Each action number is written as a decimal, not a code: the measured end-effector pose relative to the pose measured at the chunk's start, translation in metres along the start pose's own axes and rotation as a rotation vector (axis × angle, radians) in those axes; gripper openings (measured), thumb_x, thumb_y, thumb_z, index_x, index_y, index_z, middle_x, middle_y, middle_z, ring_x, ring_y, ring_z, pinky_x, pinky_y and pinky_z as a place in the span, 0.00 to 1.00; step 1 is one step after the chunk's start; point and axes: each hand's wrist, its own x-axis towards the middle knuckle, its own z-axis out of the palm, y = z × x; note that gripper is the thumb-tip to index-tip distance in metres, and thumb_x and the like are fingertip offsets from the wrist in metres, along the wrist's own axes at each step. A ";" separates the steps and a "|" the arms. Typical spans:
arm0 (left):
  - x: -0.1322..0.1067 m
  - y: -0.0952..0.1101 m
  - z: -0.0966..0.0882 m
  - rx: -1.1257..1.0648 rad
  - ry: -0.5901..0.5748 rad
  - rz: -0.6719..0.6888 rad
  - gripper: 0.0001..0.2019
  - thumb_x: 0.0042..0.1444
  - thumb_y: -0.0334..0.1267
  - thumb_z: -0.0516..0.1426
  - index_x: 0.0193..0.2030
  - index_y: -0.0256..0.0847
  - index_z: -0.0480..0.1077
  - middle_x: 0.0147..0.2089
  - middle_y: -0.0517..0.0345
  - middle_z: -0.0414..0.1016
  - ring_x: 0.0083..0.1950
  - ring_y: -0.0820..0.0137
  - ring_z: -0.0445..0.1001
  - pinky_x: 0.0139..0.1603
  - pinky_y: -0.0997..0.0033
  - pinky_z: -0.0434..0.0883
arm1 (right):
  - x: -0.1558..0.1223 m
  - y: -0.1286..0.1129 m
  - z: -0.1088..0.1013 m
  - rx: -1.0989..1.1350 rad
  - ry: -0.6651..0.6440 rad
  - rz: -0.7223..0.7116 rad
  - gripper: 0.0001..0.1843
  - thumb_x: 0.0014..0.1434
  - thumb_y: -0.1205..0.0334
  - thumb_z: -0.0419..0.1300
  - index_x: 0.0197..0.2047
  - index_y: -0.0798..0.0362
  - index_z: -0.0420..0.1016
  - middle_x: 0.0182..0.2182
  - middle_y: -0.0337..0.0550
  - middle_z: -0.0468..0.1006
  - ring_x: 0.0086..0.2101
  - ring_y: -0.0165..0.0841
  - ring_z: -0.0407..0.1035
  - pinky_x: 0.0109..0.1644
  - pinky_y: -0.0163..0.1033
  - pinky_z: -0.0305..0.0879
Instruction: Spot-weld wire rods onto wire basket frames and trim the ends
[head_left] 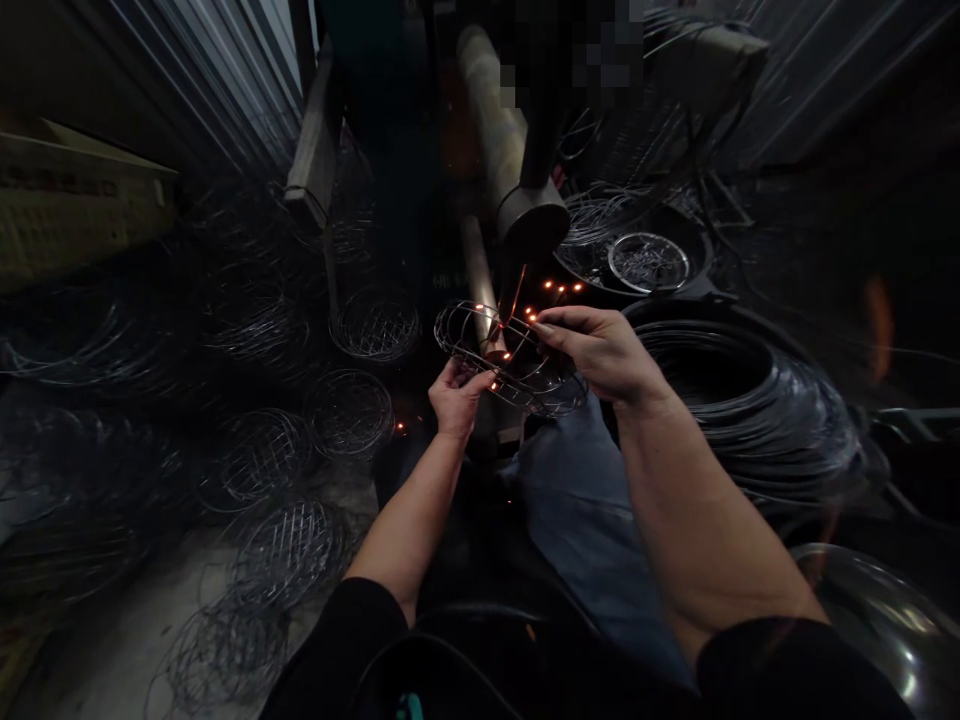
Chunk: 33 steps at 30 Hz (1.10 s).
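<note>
I have 2 bare hands on 1 silver wire basket [510, 360], a rounded cage of thin steel rods. It sits tilted between my hands, just in front of my body, with its upper rods touching the dark, narrow welding electrode [513, 292]. About 8 tiny orange sparks [559, 288] fly just behind it.

My left hand [459, 400] is curled almost shut around the basket's lower rods and has firm hold of them. My right hand [600, 350] is half open, reaching over the top with its fingertips [541, 325] on the rods beside the sparks. I cannot tell whether it is pinching a rod or only resting there.

Behind the basket stands 1 pale cylindrical welding arm [487, 125] with 1 grey metal collar [532, 215]. To my right lie 1 large coil of black wire [720, 390] and 1 round black pan [637, 260] holding 1 bright wire ring [648, 262]. At my left, at least 6 round wire baskets [349, 413] lie on the grey concrete floor [97, 650], and others too dim to count lie beyond them.
</note>
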 end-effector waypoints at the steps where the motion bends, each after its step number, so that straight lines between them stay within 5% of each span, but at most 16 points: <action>1: 0.000 -0.001 0.000 0.007 0.005 0.005 0.24 0.31 0.34 0.71 0.40 0.37 0.76 0.34 0.59 0.77 0.34 0.74 0.74 0.42 0.70 0.72 | -0.004 0.002 -0.007 -0.011 -0.006 0.006 0.19 0.40 0.49 0.73 0.33 0.52 0.82 0.26 0.39 0.77 0.26 0.28 0.67 0.29 0.34 0.64; 6: -0.001 0.002 -0.003 -0.049 0.041 -0.058 0.23 0.30 0.33 0.71 0.39 0.37 0.76 0.33 0.60 0.77 0.33 0.73 0.74 0.41 0.69 0.71 | -0.022 0.007 -0.031 -0.066 -0.026 0.076 0.21 0.33 0.49 0.76 0.30 0.52 0.82 0.26 0.41 0.79 0.28 0.32 0.70 0.34 0.38 0.67; 22: -0.008 0.014 0.007 -0.131 0.185 -0.271 0.19 0.26 0.37 0.72 0.28 0.35 0.72 0.30 0.58 0.76 0.33 0.73 0.74 0.42 0.67 0.69 | 0.011 -0.005 0.013 -0.041 0.001 -0.050 0.14 0.37 0.56 0.73 0.28 0.55 0.81 0.23 0.37 0.75 0.25 0.28 0.66 0.31 0.35 0.63; 26: -0.009 0.013 0.008 -0.147 0.190 -0.271 0.18 0.27 0.35 0.71 0.28 0.36 0.73 0.30 0.58 0.76 0.33 0.73 0.74 0.40 0.69 0.69 | 0.002 -0.002 0.000 -0.039 -0.025 0.007 0.14 0.40 0.54 0.72 0.29 0.53 0.81 0.21 0.37 0.74 0.23 0.27 0.65 0.27 0.34 0.61; 30: -0.008 0.010 0.004 -0.160 0.131 -0.296 0.18 0.28 0.36 0.71 0.29 0.35 0.74 0.31 0.57 0.77 0.31 0.74 0.73 0.39 0.69 0.69 | -0.014 0.002 -0.023 -0.017 -0.048 0.085 0.20 0.33 0.52 0.76 0.30 0.52 0.82 0.25 0.40 0.78 0.26 0.30 0.69 0.32 0.37 0.67; 33: -0.004 0.006 0.002 -0.186 0.129 -0.359 0.18 0.28 0.35 0.71 0.29 0.34 0.73 0.31 0.56 0.77 0.31 0.73 0.74 0.40 0.68 0.69 | -0.017 0.001 -0.020 0.000 0.011 0.065 0.22 0.29 0.50 0.77 0.28 0.52 0.81 0.24 0.40 0.78 0.26 0.31 0.69 0.31 0.37 0.67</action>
